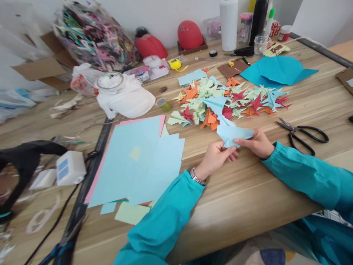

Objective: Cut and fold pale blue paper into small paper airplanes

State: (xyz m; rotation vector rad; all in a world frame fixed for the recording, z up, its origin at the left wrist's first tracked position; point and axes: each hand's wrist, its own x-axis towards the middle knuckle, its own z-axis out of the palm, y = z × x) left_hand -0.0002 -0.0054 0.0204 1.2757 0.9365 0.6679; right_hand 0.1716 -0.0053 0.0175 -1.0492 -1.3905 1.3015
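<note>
The left hand [216, 156] and the right hand [257, 142] both pinch a folded light blue paper [233, 135], one at each side. The paper sits low over the wooden table [248, 198], just in front of a big pile of folded paper shapes [226, 101]. Black scissors [303, 132] lie to the right. Flat blue sheets [140, 158] lie to the left.

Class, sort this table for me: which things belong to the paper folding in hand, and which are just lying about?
In hand: left hand and right hand, both gripping the light blue folded paper; pile of folded paper shapes; light blue sheets.
Lying about: black scissors by the right arm, white cap, paper towel roll, yellow tape measure.
</note>
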